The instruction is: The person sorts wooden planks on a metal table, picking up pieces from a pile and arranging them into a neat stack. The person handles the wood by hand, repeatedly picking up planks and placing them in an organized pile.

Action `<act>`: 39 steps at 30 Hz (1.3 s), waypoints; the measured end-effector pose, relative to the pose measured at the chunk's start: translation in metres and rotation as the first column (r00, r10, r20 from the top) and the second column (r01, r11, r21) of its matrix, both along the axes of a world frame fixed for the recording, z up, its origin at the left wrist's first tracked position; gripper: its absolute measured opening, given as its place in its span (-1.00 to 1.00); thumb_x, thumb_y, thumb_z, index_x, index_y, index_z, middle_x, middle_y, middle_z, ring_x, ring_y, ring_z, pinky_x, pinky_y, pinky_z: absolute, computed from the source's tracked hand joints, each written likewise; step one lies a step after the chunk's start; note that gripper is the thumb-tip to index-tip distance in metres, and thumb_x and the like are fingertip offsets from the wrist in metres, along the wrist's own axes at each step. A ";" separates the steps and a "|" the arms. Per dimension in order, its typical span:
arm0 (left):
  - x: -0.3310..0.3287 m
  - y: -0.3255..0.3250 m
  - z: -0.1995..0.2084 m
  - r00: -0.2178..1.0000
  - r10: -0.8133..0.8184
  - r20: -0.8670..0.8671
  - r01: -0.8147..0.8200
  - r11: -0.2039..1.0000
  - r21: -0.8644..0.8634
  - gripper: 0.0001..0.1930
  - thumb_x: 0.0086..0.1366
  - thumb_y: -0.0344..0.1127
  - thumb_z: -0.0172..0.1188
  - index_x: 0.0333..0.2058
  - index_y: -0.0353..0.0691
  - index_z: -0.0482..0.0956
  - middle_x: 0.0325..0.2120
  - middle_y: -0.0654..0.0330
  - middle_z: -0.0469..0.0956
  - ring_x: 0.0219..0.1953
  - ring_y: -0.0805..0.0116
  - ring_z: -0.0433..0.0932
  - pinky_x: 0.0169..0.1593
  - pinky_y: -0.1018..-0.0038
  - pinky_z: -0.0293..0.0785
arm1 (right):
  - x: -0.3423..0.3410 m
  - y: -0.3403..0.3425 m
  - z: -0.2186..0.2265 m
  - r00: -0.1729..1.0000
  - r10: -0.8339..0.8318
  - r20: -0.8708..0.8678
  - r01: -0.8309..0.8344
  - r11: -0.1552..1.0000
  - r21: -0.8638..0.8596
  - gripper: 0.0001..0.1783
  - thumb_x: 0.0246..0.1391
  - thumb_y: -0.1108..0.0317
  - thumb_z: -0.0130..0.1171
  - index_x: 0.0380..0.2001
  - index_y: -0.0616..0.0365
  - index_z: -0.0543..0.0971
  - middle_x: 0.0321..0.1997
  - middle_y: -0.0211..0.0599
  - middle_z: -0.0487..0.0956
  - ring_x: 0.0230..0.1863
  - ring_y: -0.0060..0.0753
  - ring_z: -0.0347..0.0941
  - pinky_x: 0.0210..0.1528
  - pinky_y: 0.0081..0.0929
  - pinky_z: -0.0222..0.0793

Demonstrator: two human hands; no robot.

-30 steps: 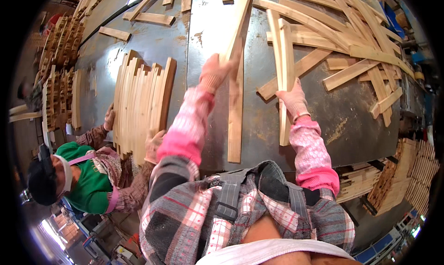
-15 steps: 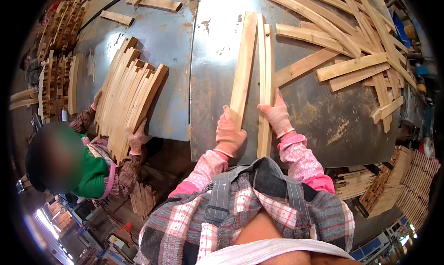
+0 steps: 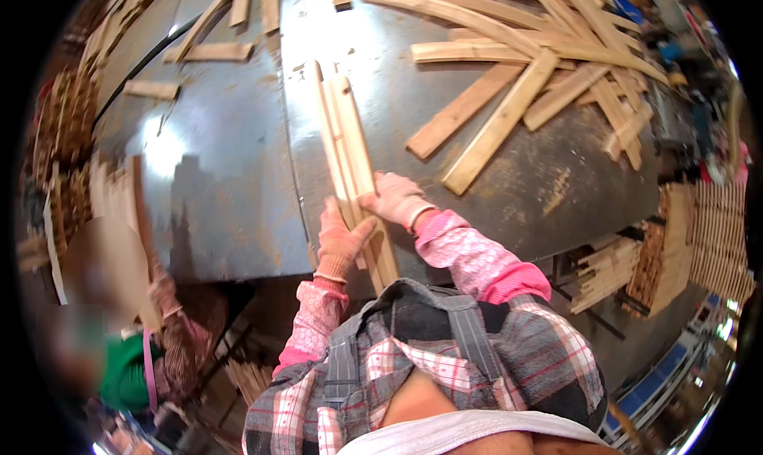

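Note:
A narrow bundle of light wooden strips (image 3: pixel 346 141) lies lengthwise in front of me on the metal table, its near end close to my apron. My left hand (image 3: pixel 342 239), in a pale pink knit glove, is closed around the bundle's left side near that end. From the right, my gloved right hand (image 3: pixel 397 199) grips the same strips slightly farther up. The strips lie side by side, with their far ends a little uneven. My fingertips are partly hidden by the wood.
Loose wooden strips (image 3: pixel 517 50) lie crossed in a heap at the right. On the left, a co-worker in green (image 3: pixel 131 367) holds a stack of strips (image 3: pixel 119 193). Short pieces (image 3: pixel 211 52) lie at the far left of the table (image 3: pixel 230 137). Stacked wood (image 3: pixel 671 248) stands lower right.
The strips in my two hands, apart before, are now together in one bundle, and my hands have come closer. The co-worker's stack has moved left. The whole view has shifted.

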State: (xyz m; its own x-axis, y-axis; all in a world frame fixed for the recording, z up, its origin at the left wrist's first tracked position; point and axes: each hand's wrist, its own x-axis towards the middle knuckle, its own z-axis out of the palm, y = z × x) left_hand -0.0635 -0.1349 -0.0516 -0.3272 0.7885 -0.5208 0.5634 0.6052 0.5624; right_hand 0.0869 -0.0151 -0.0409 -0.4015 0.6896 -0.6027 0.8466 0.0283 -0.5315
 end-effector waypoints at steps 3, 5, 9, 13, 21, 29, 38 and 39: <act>0.034 0.054 0.020 0.995 0.011 -0.102 -0.007 0.999 0.036 0.33 -0.02 0.14 0.55 0.46 -0.47 -0.15 0.35 -0.27 0.19 0.38 -0.16 0.26 0.40 0.18 0.25 | 0.022 0.020 -0.012 1.000 -0.022 0.009 0.022 0.999 -0.035 -0.35 0.09 -0.14 0.24 0.02 0.20 0.61 0.15 0.11 0.59 0.21 0.13 0.51 0.22 -0.05 0.44; 0.046 0.062 0.013 0.965 0.020 -0.262 -0.017 1.000 0.014 0.34 -0.02 0.08 0.54 0.46 -0.49 -0.19 0.39 -0.27 0.15 0.41 -0.16 0.22 0.44 0.18 0.19 | 0.056 0.038 0.002 0.980 -0.194 0.047 0.187 0.975 0.124 -0.41 0.11 -0.09 0.22 0.00 0.17 0.62 0.16 0.08 0.59 0.20 0.12 0.51 0.21 -0.05 0.45; 0.054 0.065 0.020 0.966 0.032 -0.255 -0.011 0.997 0.083 0.29 -0.06 -0.06 0.49 0.44 -0.55 -0.18 0.37 -0.33 0.16 0.41 -0.18 0.20 0.45 0.21 0.17 | 0.132 0.073 0.021 0.694 -0.693 0.195 0.574 0.696 0.432 0.10 -0.10 -0.17 0.51 0.31 0.35 0.28 0.16 0.16 0.52 0.18 0.06 0.54 0.17 -0.13 0.52; 0.052 0.066 0.009 0.963 0.021 -0.270 0.002 0.996 0.086 0.28 -0.05 -0.06 0.50 0.44 -0.54 -0.17 0.36 -0.32 0.17 0.39 -0.19 0.24 0.43 0.19 0.21 | 0.097 0.073 0.009 0.566 -0.732 0.380 0.671 0.676 0.303 0.26 -0.09 -0.07 0.52 0.46 0.34 0.01 0.31 0.15 0.41 0.29 0.06 0.46 0.26 -0.13 0.46; 0.006 0.056 0.007 0.980 0.164 -0.115 -0.149 0.980 0.130 0.27 -0.06 -0.12 0.53 0.47 -0.39 -0.15 0.33 -0.20 0.24 0.33 -0.15 0.33 0.36 0.16 0.33 | 0.096 -0.017 -0.003 0.737 -0.543 -0.402 0.657 0.714 0.240 -0.11 -0.02 0.37 0.33 0.42 0.12 0.26 0.24 0.08 0.52 0.18 -0.06 0.52 0.23 -0.34 0.42; 0.012 0.071 0.017 0.976 0.103 -0.191 -0.072 0.984 0.163 0.23 -0.05 -0.05 0.52 0.44 -0.42 -0.09 0.30 -0.23 0.22 0.34 -0.17 0.27 0.38 0.16 0.27 | -0.058 0.103 -0.033 0.978 -0.208 -0.022 0.210 0.970 0.122 -0.44 0.28 -0.07 0.01 -0.02 0.19 0.67 -0.04 0.21 0.65 0.08 0.21 0.56 0.16 -0.13 0.45; 0.019 0.077 0.059 0.967 0.202 -0.153 -0.190 0.978 0.091 0.08 -0.03 -0.19 0.46 0.41 -0.38 0.04 0.22 -0.17 0.28 0.29 -0.08 0.33 0.31 0.20 0.33 | 0.020 0.275 0.018 0.882 -0.282 0.378 0.002 0.804 0.595 -0.03 0.14 -0.18 0.29 0.45 0.11 0.20 0.45 0.02 0.32 0.41 0.05 0.32 0.37 -0.11 0.33; -0.001 0.060 0.038 0.957 0.289 -0.005 -0.280 0.932 0.232 0.02 0.00 -0.24 0.43 0.40 -0.37 0.11 0.16 -0.11 0.39 0.20 -0.02 0.43 0.24 0.25 0.43 | 0.018 0.271 0.023 0.908 -0.172 0.381 -0.069 0.836 0.544 -0.01 0.09 -0.23 0.32 0.46 -0.01 0.21 0.39 0.04 0.41 0.38 0.07 0.37 0.33 -0.11 0.36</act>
State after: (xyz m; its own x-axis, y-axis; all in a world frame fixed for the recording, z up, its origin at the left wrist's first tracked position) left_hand -0.0643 -0.0747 -0.0136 -0.5717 0.7545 -0.3223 0.4102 0.6030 0.6842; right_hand 0.1046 0.2557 -0.0176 -0.1640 0.9596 -0.2286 0.9862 0.1543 -0.0597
